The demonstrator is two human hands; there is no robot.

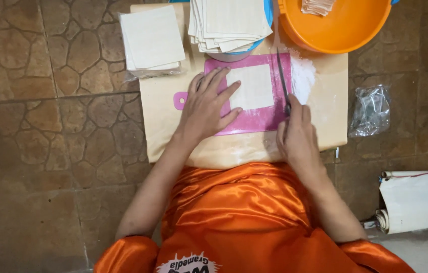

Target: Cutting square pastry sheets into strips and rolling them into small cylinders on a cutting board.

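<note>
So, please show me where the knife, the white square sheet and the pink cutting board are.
knife (282,81), head view, middle of the blade.
white square sheet (250,87), head view, its centre.
pink cutting board (259,120), head view, bare lower part.

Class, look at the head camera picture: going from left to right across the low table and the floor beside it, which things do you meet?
Stack of white square sheets → left hand → single white square on the pink board → knife in the right hand → crumpled clear plastic bag

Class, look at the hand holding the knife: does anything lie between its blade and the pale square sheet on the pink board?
Nothing visible does. The right hand holds the knife along the right edge of the square sheet, with only bare pink board between. The left hand presses the sheet's left side.
</note>
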